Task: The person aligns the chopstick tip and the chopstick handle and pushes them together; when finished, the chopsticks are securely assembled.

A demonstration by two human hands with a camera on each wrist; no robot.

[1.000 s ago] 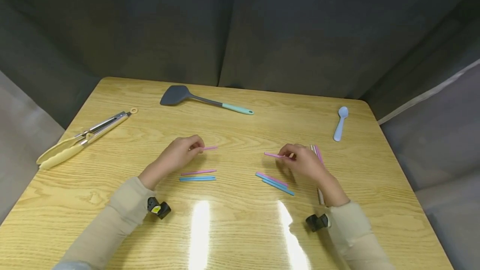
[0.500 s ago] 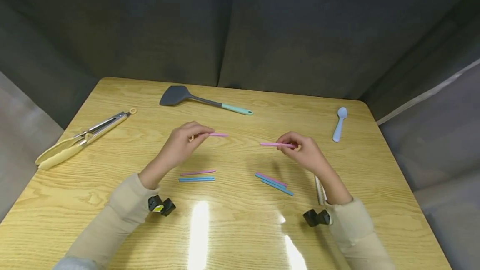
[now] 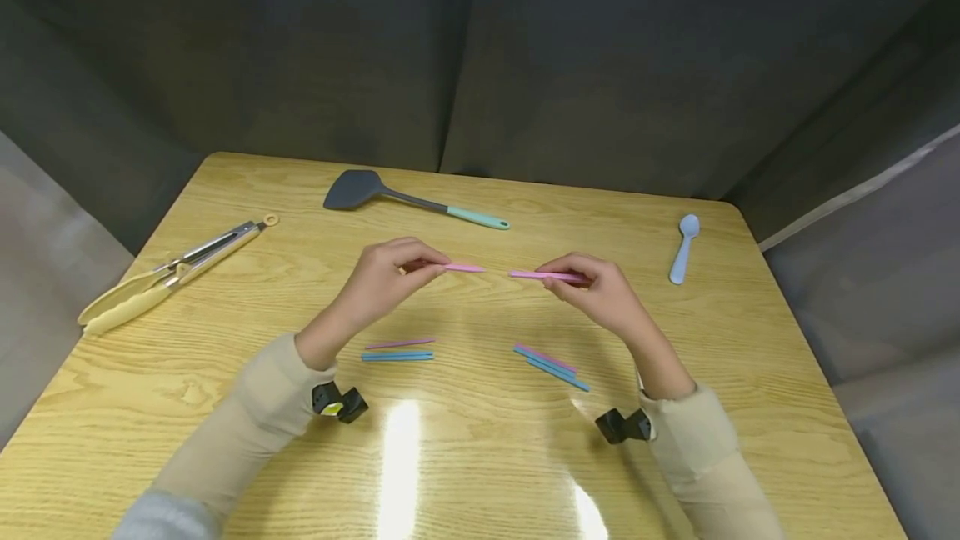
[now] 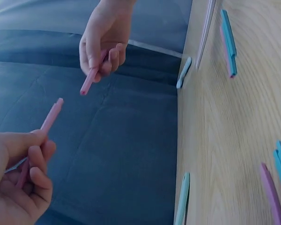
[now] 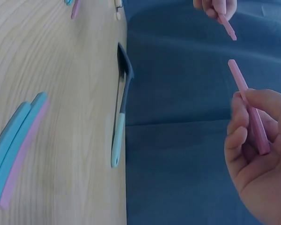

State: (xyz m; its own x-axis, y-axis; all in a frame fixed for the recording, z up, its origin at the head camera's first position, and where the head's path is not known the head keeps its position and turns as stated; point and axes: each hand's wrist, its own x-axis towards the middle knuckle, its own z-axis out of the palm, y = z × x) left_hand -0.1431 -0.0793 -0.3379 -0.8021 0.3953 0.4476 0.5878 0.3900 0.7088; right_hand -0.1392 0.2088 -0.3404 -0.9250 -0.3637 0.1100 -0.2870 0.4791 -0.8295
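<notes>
In the head view my left hand (image 3: 381, 280) pinches a pink chopstick half (image 3: 467, 268) between thumb and fingers. A narrower stepped tip shows on its free end in the left wrist view. Opposite, my right hand (image 3: 600, 294) grips a second pink chopstick half (image 5: 254, 115), its free end pointing left. The two free ends face each other across a short gap, held up over the table (image 3: 480, 457). Below the left hand lie two blue pieces (image 3: 397, 356) and a pink one (image 3: 401, 344). Below the right hand lie two more blue pieces (image 3: 555, 372) beside a pink one (image 3: 542, 354).
A spatula (image 3: 358, 189) with a mint handle lies at the back. Yellow-tipped tongs (image 3: 180, 269) rest at the left, and a light blue spoon (image 3: 683, 250) at the back right. Long thin sticks (image 4: 206, 33) lie mostly hidden behind the right forearm in the head view.
Both hands have risen away from the loose pieces and come toward each other with their pink chopstick halves. The gap between the free ends has narrowed. The pieces on the table have stayed put.
</notes>
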